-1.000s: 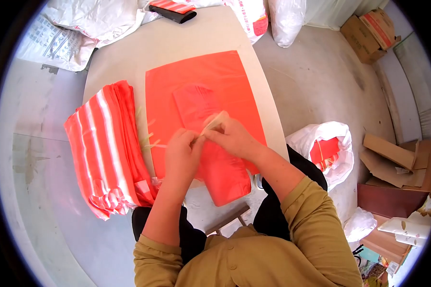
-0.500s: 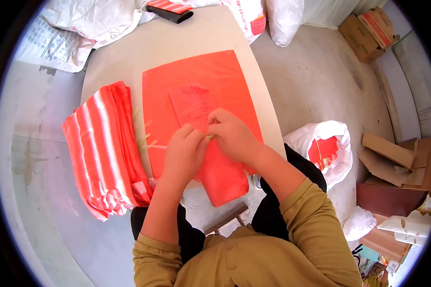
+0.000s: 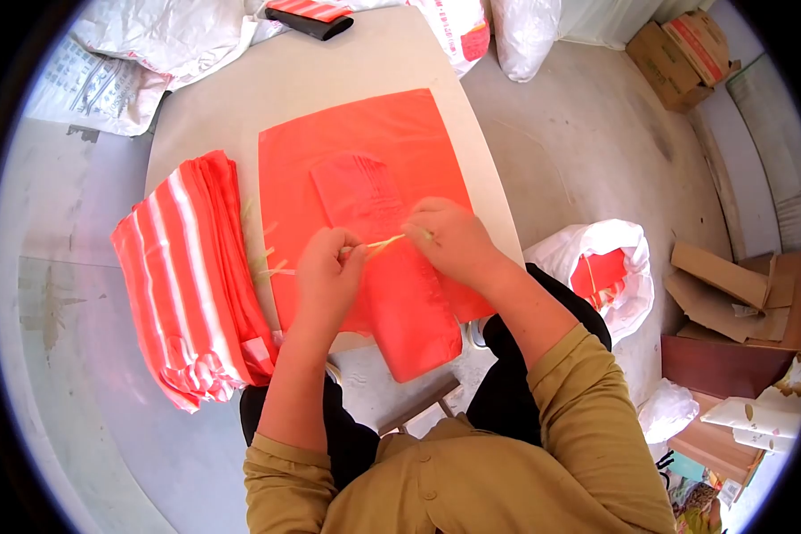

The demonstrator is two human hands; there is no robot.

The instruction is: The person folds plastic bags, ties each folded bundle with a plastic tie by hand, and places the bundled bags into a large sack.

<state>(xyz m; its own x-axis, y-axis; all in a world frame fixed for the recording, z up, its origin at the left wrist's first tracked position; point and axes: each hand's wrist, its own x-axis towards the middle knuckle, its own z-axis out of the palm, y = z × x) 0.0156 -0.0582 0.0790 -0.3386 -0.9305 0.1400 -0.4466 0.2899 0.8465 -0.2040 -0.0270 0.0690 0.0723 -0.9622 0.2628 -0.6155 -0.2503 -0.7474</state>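
Note:
A folded red bundle (image 3: pixel 409 325) lies slantwise over a flat red sheet (image 3: pixel 303 142), its near end hanging past the table's front edge. Across the middle of the bundle runs a thin yellow strip (image 3: pixel 384 241). My left hand (image 3: pixel 329 267) pinches the strip's left end, and my right hand (image 3: pixel 449 238) pinches its right end, so it is stretched between them. More pale yellow strips (image 3: pixel 280 267) lie beside the sheet's left edge. To the left of the sheet is a thick stack of red-and-white striped bags (image 3: pixel 182 276).
The table (image 3: pixel 365 53) carries a dark roll with a striped piece (image 3: pixel 311 18) at its far edge. White sacks (image 3: pixel 169 36) stand behind at the left. On the floor at the right are an open white sack (image 3: pixel 627 258) with red bundles and some cardboard (image 3: pixel 721 285).
My hands have moved apart from where they met over the bundle. The yellow strip now shows stretched between them.

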